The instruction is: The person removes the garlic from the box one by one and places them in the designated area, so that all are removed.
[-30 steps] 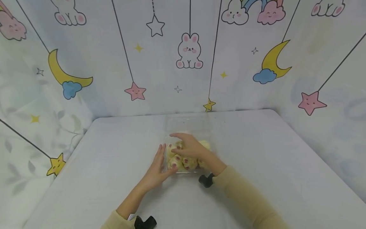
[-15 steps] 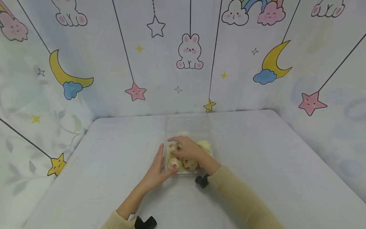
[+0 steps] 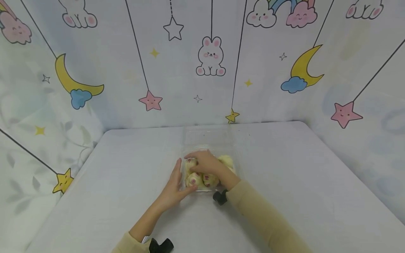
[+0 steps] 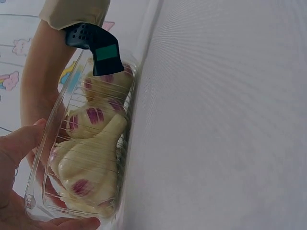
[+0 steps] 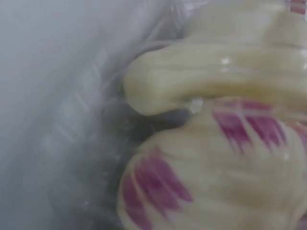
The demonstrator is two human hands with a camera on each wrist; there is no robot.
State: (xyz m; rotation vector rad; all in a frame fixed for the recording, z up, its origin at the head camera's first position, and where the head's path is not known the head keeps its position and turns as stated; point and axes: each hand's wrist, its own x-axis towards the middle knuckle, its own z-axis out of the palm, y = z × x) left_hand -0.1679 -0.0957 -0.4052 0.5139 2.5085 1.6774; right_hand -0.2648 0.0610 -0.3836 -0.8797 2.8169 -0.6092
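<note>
Left hand (image 3: 172,191) touching box (image 3: 207,190), wrist-view-only garlic stem (image 4: 112,130)

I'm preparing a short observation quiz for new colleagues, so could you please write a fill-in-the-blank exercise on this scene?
1. The ____ hand is over the clear container, while the left hand touches its side.
2. The garlic bulbs are pale with ____ patches.
3. The container's lid is ____, not closed.
4. The printed crescent moons are ____.
Missing words: right; purple; open; yellow.

beige sleeves (image 3: 265,218); black wrist mounts (image 3: 161,245); right one bears green rectangle (image 4: 106,52)
</note>
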